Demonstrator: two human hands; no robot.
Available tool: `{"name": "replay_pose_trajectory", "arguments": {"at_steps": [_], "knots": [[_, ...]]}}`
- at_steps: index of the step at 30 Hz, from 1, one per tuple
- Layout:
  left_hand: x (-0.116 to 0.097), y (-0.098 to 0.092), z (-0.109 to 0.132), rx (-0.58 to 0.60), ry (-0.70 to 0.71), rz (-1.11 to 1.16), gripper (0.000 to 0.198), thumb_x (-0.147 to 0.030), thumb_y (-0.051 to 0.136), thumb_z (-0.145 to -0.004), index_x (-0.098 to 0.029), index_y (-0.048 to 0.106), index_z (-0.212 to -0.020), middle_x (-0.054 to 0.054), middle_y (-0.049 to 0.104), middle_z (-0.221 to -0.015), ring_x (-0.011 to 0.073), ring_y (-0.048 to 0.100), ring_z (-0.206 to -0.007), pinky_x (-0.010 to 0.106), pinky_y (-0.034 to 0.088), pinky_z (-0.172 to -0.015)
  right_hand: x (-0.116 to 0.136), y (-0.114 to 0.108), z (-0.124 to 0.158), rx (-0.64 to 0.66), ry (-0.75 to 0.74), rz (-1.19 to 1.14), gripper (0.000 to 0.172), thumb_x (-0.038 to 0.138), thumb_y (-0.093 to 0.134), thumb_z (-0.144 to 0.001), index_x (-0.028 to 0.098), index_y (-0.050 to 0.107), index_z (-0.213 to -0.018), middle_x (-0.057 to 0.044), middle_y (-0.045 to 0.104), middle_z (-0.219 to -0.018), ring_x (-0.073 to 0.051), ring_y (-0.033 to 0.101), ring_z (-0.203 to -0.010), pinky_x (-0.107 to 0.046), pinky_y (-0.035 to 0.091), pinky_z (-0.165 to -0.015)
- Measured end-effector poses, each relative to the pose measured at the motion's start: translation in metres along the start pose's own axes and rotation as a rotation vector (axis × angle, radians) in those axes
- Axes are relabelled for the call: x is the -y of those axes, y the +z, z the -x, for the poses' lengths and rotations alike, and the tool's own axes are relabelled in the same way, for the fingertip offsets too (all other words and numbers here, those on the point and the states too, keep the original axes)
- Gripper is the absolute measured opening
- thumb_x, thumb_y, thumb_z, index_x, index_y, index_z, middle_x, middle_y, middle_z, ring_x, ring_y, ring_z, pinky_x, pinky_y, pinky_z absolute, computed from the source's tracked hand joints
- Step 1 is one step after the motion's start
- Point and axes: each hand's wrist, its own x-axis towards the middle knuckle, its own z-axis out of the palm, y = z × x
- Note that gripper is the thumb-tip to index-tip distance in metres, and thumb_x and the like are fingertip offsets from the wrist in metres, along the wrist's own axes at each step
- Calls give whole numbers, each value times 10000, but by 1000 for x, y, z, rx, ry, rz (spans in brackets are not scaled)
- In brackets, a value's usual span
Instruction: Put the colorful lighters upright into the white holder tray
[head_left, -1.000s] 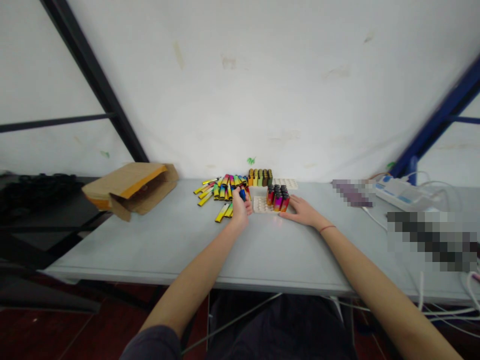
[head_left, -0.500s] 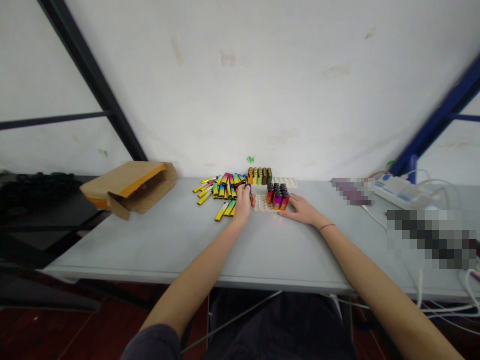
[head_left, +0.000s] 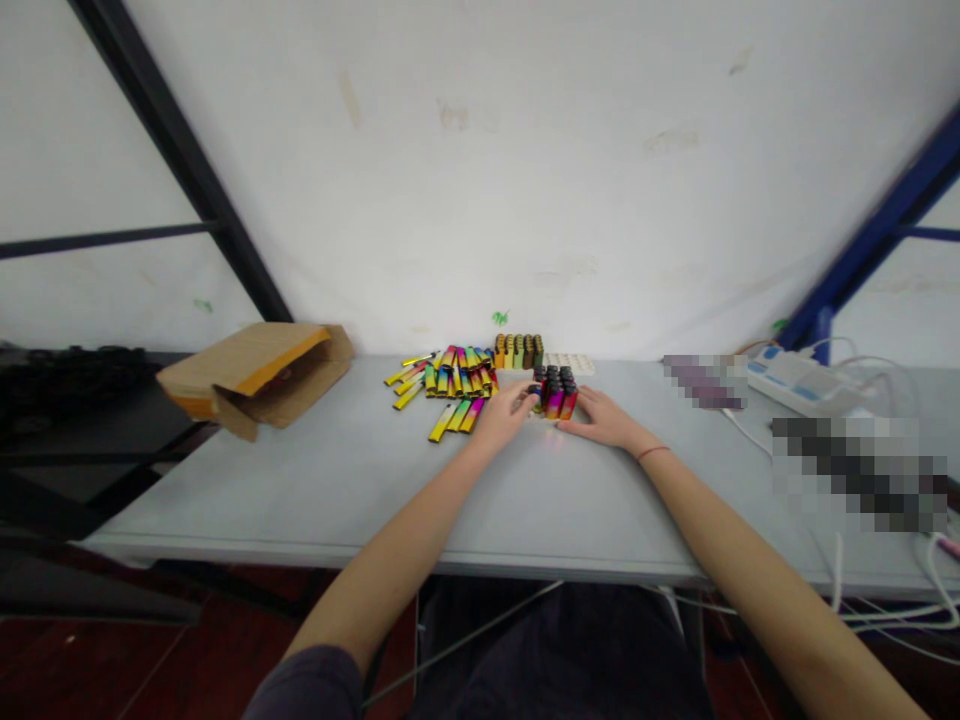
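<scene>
My left hand pinches a lighter with a dark top. It holds this upright at the left side of a block of standing red and purple lighters with black tops. The holed white tray beneath them is mostly covered by my left hand. My right hand rests at the right of the block, fingers stretched out and thumb along its front. Left of my left hand lies a loose pile of rainbow-coloured lighters, with several apart in front.
Behind, another group of upright lighters stands by the wall, beside a white holed tray. An open cardboard box lies at the left of the grey table. A power strip and cables are at the right.
My left hand has moved right from the pile to the standing lighters, carrying a lighter. My right hand has stayed in place.
</scene>
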Motion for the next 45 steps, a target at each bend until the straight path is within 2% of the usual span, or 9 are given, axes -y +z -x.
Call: {"name": "replay_pose_trajectory", "arguments": {"at_steps": [6,11,14,20,24,30,37,41,45], "knots": [[4,0,0,22,14,-42,337,-282,565,-936,-198,597,-1261,84,721,-1095,204,691,-1027,334,525,-960,0,0,0,9,22,2,717,712,518,-902,141,605,-1327,-198,641,-1316,-380,590,-1232,-531,429,-1096],[-4,-1,1,-2,99,-308,330,-251,508,-963,-215,639,-1264,88,680,-1234,219,615,-1180,369,444,-1079,-2,2,1,-7,7,-11,700,703,527,-901,171,594,-1350,-183,635,-1340,-381,571,-1266,-559,411,-1115],[-17,-6,2,6,82,-473,373,-266,483,-978,-226,644,-1311,94,663,-1253,233,589,-1189,376,436,-1064,-3,3,1,-16,7,-8,696,698,537,-899,176,595,-1354,-181,638,-1340,-385,576,-1258,-563,415,-1111],[-29,-39,7,-11,-247,-914,337,-292,460,-969,-213,749,-1125,128,673,-1231,325,545,-1206,472,435,-989,0,0,0,3,4,2,731,725,505,-901,137,613,-1321,-204,632,-1338,-394,582,-1241,-563,432,-1098],[-24,-59,11,60,-470,-1017,326,-330,535,-913,-220,768,-1113,163,656,-1286,389,515,-1234,544,425,-967,1,-1,0,17,18,5,751,744,489,-896,123,626,-1295,-216,633,-1329,-401,585,-1235,-565,436,-1097],[-24,-58,9,145,-506,-996,380,-340,616,-846,-184,744,-1168,182,664,-1300,404,514,-1246,571,404,-993,1,-1,0,-7,3,-24,728,750,495,-889,177,604,-1326,-181,624,-1361,-388,569,-1269,-571,435,-1101],[-24,-51,10,112,-474,-919,353,-203,411,-940,-141,756,-985,221,721,-1155,410,577,-1183,566,390,-977,0,1,0,-8,6,-18,736,751,497,-887,171,608,-1325,-185,628,-1360,-392,565,-1279,-578,423,-1114],[-17,-48,0,-82,-476,-614,295,-215,407,-968,-161,689,-897,185,725,-1015,330,647,-1053,424,446,-900,-1,1,0,5,19,-10,759,755,494,-884,168,589,-1356,-189,611,-1388,-398,549,-1303,-582,408,-1129],[-14,-43,-9,-235,-556,-64,250,-210,356,-996,-187,605,-990,18,598,-722,156,579,-618,263,447,-629,0,0,0,6,19,-16,787,759,485,-886,164,556,-1396,-192,577,-1434,-403,527,-1329,-594,404,-1129]]}}
